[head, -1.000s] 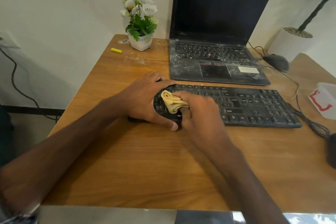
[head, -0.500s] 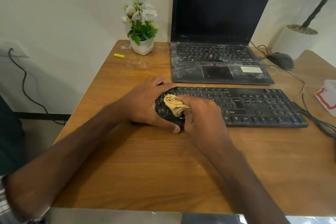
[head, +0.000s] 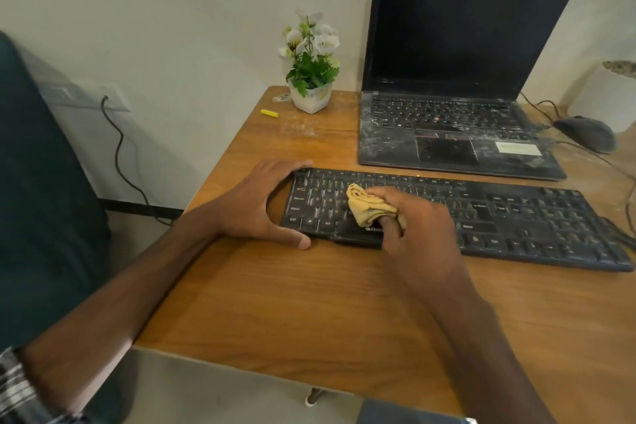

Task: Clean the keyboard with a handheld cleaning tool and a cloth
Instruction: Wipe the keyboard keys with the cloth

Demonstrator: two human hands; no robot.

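A black full-size keyboard (head: 499,213) lies across the wooden desk (head: 309,303) in front of the laptop. My left hand (head: 254,203) grips the keyboard's left end, fingers over its back edge and thumb along the front edge. My right hand (head: 416,227) pinches a bunched yellow-tan cloth (head: 366,205) and presses it on the keys of the keyboard's left part, above the space bar. No handheld cleaning tool shows in the head view.
A dusty open laptop (head: 454,134) stands behind the keyboard. A small white pot with flowers (head: 311,79) and a yellow stick (head: 269,113) sit at the back left. A black mouse (head: 586,132) with cables lies at the right. A dark chair (head: 41,217) is at the left.
The camera swung left, so the desk sits further right in view. My left hand slid off the keys to the keyboard's left end. My right hand still holds the cloth on the left keys.
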